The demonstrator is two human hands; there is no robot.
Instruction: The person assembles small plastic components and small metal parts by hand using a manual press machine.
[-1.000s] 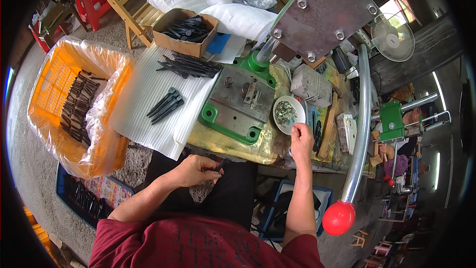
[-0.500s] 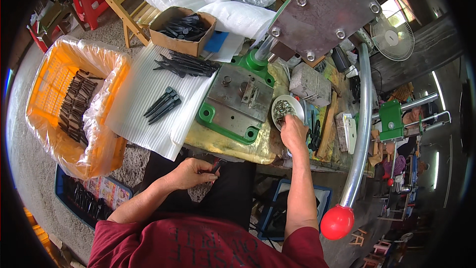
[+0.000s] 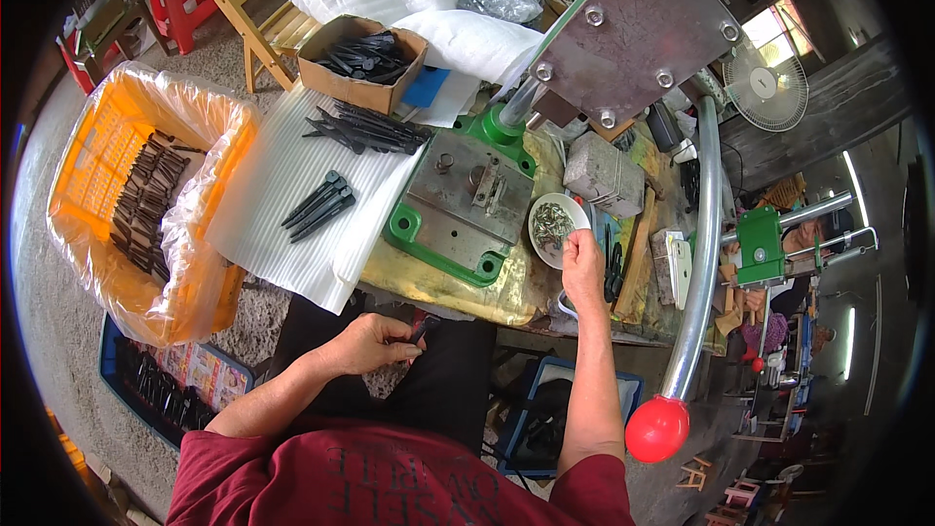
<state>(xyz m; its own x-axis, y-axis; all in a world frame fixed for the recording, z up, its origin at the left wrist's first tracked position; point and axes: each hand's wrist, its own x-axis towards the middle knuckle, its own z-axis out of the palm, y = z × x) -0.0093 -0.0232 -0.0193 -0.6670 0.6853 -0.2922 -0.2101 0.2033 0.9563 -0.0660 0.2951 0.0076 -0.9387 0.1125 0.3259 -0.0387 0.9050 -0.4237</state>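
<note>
My left hand [image 3: 368,343] is closed over my lap, pinching a dark, elongated piece [image 3: 419,331] whose kind I cannot make out. At the near right rim of a white bowl [image 3: 539,245] is my right hand [image 3: 583,265], fingers pressed together. Whatever lies between those fingertips is too small to name. Small shiny metal pins [image 3: 552,222] fill the bowl's bottom. To its left stands a hand press with a green base [image 3: 404,224] and a steel plate [image 3: 466,197] carrying a small fixture [image 3: 490,190].
The press lever [image 3: 709,234] ends in a red ball [image 3: 657,429] on my right. White foam sheet [image 3: 263,224] bears black slender parts [image 3: 319,206]; more fill a cardboard box [image 3: 390,95]. A lined orange crate [image 3: 88,175] holds brownish pieces. A stone block [image 3: 604,170] sits behind the bowl.
My right hand has drawn back from inside the bowl to its near right rim, uncovering the pins. The left hand has barely moved.
</note>
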